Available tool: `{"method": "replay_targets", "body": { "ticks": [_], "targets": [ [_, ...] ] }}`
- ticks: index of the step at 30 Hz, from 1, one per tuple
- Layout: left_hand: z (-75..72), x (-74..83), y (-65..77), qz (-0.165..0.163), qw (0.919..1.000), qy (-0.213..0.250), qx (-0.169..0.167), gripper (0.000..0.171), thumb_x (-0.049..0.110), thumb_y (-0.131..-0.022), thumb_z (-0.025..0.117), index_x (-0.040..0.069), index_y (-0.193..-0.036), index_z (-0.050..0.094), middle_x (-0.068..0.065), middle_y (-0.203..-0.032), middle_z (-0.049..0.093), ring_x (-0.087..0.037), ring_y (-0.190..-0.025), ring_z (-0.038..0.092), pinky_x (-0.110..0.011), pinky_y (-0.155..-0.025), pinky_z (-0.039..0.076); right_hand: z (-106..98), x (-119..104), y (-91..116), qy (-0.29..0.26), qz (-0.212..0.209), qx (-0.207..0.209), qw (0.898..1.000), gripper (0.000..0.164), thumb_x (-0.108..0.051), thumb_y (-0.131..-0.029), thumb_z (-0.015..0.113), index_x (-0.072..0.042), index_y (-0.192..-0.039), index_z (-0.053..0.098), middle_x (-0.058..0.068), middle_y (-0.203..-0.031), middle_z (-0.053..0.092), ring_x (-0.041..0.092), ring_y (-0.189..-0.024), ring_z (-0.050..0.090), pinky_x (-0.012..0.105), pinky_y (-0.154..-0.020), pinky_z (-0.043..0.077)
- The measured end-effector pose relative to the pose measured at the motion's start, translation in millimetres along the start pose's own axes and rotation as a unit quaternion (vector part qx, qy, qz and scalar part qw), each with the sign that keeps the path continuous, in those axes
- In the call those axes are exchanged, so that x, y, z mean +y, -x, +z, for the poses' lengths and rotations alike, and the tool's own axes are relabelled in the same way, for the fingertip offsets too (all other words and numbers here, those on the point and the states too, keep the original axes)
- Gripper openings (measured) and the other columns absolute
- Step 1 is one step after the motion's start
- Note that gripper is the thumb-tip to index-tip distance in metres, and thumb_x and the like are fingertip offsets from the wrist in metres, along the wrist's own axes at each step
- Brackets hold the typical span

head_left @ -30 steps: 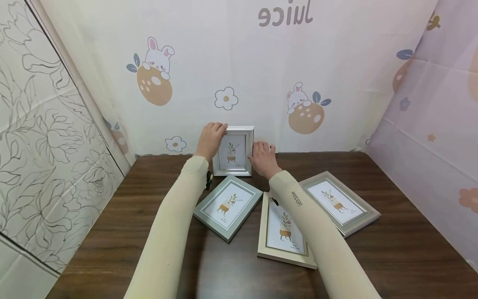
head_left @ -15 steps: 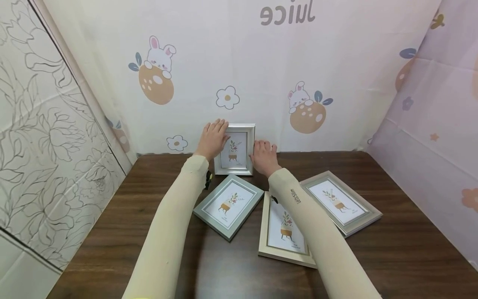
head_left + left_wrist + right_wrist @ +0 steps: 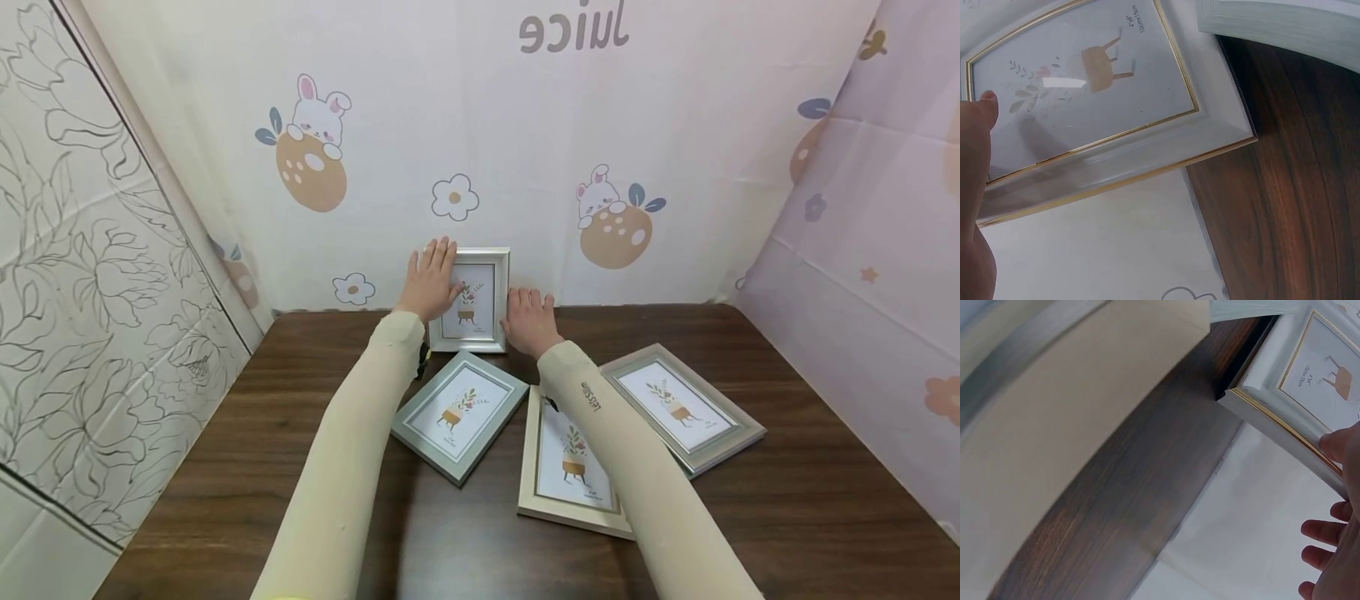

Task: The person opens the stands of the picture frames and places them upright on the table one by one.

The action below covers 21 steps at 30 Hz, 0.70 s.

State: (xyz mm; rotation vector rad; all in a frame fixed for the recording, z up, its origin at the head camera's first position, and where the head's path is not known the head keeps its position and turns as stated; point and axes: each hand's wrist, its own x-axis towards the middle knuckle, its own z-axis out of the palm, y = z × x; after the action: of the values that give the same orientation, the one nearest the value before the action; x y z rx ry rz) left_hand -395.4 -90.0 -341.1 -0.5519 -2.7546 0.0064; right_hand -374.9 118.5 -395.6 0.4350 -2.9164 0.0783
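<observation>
Head view: I'm seeing the silver frame (image 3: 474, 304) standing at centre; the left hand (image 3: 430, 283) is lying over its upper left edge, fingers extended; the right hand (image 3: 531, 322) is touching its right edge; a green frame (image 3: 460, 417) is lying just below; left wrist view: the left thumb (image 3: 986, 111) is showing at far left; right wrist view: the right thumb (image 3: 1336, 445) is resting on the silver frame, fingers loosely spread at lower right.
</observation>
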Motion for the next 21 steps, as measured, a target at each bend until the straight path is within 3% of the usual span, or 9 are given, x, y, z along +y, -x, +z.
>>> {"method": "replay_targets", "body": {
  "ticks": [10, 21],
  "targets": [
    [-2.0, 2.6, 0.4, -0.006, 0.9999, 0.003, -0.014, 0.074, 0.040, -0.104, 0.046, 0.002, -0.158, 0.013, -0.016, -0.163, 0.018, -0.030, -0.151, 0.012, -0.052, -0.118, 0.009, 2.8, 0.6, 1.1, -0.004, -0.004, -0.007, 1.000, 0.063, -0.033, -0.102, 0.052, 0.002, -0.150, 0.031, 0.022, -0.146, 0.041, 0.038, -0.134, 0.034, 0.059, -0.109, 0.022],
    [-1.6, 2.7, 1.0, -0.003, 0.9998, -0.003, -0.019, 0.076, 0.041, -0.104, 0.046, 0.003, -0.159, 0.009, -0.014, -0.165, 0.013, -0.028, -0.152, 0.007, -0.052, -0.118, 0.006, 3.3, 4.6, 1.9, 0.001, -0.006, -0.004, 1.000, 0.064, -0.035, -0.102, 0.053, 0.001, -0.150, 0.031, 0.022, -0.145, 0.041, 0.038, -0.133, 0.034, 0.058, -0.107, 0.024]
  ]
}}
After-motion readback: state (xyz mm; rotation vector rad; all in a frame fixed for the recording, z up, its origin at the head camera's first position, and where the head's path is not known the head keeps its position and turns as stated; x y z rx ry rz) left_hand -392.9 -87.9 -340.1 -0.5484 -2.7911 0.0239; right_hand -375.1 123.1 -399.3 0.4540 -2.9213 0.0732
